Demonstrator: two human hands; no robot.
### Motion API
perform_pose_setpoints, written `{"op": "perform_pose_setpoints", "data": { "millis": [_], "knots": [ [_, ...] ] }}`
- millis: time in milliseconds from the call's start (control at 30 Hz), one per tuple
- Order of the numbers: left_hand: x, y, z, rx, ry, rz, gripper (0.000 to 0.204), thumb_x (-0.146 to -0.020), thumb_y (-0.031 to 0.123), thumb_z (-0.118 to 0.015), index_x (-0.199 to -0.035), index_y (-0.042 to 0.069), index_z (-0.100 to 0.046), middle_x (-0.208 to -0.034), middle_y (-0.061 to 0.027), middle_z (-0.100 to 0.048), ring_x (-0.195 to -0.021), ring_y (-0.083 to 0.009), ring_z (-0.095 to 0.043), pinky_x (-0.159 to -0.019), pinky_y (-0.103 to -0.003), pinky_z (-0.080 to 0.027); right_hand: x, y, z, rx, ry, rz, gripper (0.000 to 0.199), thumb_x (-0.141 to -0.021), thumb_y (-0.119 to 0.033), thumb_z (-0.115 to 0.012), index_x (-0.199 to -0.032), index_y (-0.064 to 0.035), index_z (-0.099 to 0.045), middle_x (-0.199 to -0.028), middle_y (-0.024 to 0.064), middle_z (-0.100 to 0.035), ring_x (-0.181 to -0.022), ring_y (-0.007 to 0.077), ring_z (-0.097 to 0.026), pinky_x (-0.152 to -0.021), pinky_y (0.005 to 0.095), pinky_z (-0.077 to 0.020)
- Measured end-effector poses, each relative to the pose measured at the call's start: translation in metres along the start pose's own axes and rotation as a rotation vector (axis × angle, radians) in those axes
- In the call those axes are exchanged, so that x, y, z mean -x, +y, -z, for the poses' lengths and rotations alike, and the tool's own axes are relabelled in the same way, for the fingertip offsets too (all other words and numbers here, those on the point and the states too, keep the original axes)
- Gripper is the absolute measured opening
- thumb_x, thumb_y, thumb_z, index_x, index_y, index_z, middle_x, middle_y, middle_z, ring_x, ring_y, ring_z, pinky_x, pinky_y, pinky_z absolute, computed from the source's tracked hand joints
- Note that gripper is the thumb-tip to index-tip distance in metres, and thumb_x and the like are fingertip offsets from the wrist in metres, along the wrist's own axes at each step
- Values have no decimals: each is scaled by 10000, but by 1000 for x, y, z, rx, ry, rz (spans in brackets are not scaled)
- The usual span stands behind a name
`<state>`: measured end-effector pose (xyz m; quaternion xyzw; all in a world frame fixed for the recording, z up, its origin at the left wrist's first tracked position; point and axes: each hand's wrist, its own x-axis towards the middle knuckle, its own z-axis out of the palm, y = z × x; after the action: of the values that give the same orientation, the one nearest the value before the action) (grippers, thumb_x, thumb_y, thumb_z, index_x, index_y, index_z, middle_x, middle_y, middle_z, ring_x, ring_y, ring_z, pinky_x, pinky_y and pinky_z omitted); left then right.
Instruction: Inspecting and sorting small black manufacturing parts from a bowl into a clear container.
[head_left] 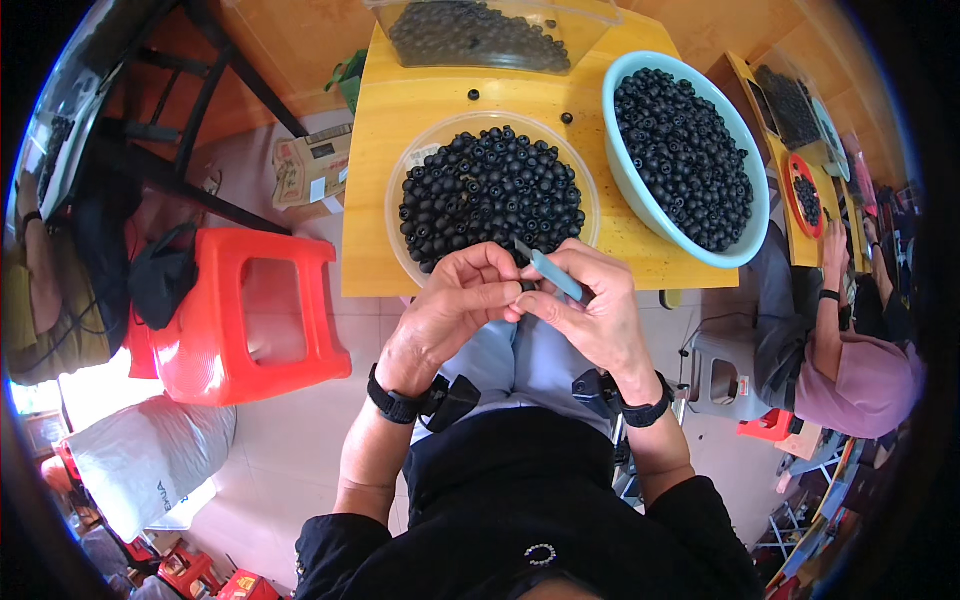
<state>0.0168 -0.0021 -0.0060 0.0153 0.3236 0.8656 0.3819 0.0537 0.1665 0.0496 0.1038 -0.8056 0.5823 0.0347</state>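
In front of my chest, my left hand [465, 298] and my right hand [595, 300] meet at the near edge of the yellow table [370, 230]. The left fingertips pinch a small black bead-like piece [528, 286], mostly covered by fingers. My right hand grips a small knife with a light blue handle [558, 276], its short blade tilted up and to the left above the piece. Just beyond my hands, a shallow round clear tray [396, 185] holds a heap of black, hollow, bead-like pieces [490, 190].
A pale teal basin [613, 165] full of the same pieces stands at the right. Behind the tray is a clear bin [400, 58] with more. Two loose pieces lie on the table. A red stool [215, 310] stands left; another person [850, 370] sits at the right.
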Motion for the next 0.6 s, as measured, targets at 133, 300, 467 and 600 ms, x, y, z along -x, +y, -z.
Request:
{"op": "perform_pose_setpoints", "data": {
  "millis": [133,300,467,600],
  "knots": [
    [1,4,0,9,-77,47,128,-782,8,-654,-850,38,-550,-816,-43,-605,-714,-120,-609,-670,-233,-506,5,8,-1,-291,-40,-150,103,-770,-26,-676,-853,15,-630,-709,42,-595,-667,130,-605,-592,242,-462],
    [3,5,-6,18,-82,110,133,-780,-2,-647,-851,43,-544,-804,-38,-601,-701,-121,-608,-667,-234,-503,8,3,1,-445,-41,-245,66,-831,-44,-610,-837,22,-607,-699,35,-589,-690,113,-604,-606,226,-451],
    [2,1,-7,-12,-38,34,129,-781,14,-648,-847,44,-542,-872,-51,-594,-699,-120,-594,-659,-231,-490,13,6,1,-207,-10,-233,254,-683,-107,-770,-895,-59,-641,-679,-43,-569,-544,27,-426,-496,188,-343],
    [5,10,-13,-92,37,7,167,-773,-16,-632,-907,27,-543,-911,-77,-586,-748,-135,-603,-692,-252,-503,14,4,14,-146,78,-277,223,-700,-106,-749,-894,-56,-651,-681,-48,-562,-551,18,-420,-484,184,-331]
  ]
}}
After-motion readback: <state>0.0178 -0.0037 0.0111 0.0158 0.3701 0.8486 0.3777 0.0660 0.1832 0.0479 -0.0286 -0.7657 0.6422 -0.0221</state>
